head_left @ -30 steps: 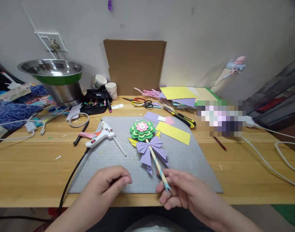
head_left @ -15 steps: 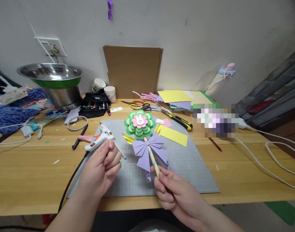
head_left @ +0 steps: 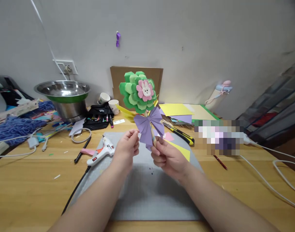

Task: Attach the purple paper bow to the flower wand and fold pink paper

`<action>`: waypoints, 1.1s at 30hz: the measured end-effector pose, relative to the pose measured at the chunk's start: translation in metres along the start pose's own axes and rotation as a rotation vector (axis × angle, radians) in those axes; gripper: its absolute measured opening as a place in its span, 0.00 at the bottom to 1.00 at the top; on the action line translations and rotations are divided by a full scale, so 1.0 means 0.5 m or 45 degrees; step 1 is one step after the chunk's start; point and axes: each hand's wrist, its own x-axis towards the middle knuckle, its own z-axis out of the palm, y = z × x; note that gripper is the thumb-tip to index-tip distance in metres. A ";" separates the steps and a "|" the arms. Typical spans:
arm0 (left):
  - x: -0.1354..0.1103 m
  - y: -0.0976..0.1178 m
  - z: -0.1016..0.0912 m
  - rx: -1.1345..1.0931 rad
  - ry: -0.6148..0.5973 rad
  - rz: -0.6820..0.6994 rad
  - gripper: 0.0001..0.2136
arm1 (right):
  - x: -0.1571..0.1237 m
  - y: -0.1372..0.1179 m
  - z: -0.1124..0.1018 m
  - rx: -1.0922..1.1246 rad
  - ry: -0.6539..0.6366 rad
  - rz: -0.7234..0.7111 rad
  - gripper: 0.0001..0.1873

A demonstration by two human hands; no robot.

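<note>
My right hand [head_left: 168, 158] grips the lower stick of a paper flower [head_left: 130, 91], held upright above the mat. Its layered green petals surround a pink blossom with a white rabbit face [head_left: 146, 91]. Below the head sits a purple folded-paper bow [head_left: 147, 120], and yellow paper leaves [head_left: 125, 112] poke out behind it. My left hand [head_left: 127, 146] is closed with curled fingers, its thumb close to the bow's left tail. Whether it touches the bow or pinches anything small I cannot tell. A white glue gun [head_left: 101, 154] lies left of that hand.
Under my arms lies a grey cutting mat [head_left: 147, 199]. A yellow-and-black utility knife [head_left: 181, 134] and yellow paper [head_left: 183, 151] are to the right. Behind stand a metal bowl [head_left: 62, 88], paper cups [head_left: 113, 106] and cardboard [head_left: 118, 77]. White cables [head_left: 263, 180] cross the right side.
The flower has risen away from the mat and turned, showing its petals more from the side. Both hands have moved up and forward, the left one closer to the bow. The camera view has tilted up.
</note>
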 end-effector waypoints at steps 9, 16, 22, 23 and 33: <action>-0.009 -0.048 -0.018 0.221 0.246 0.214 0.09 | -0.019 0.071 -0.024 0.204 -0.008 0.192 0.16; -0.043 -0.044 -0.003 0.544 0.302 0.407 0.04 | -0.013 0.076 -0.034 0.290 -0.023 0.288 0.16; -0.051 -0.049 -0.005 0.815 0.287 0.507 0.03 | -0.019 0.085 -0.026 0.299 -0.029 0.331 0.13; -0.053 -0.047 -0.005 0.850 0.276 0.535 0.03 | -0.019 0.086 -0.025 0.303 -0.032 0.333 0.13; -0.053 -0.001 -0.025 1.312 0.153 0.805 0.09 | -0.022 0.079 -0.024 0.355 -0.090 0.330 0.10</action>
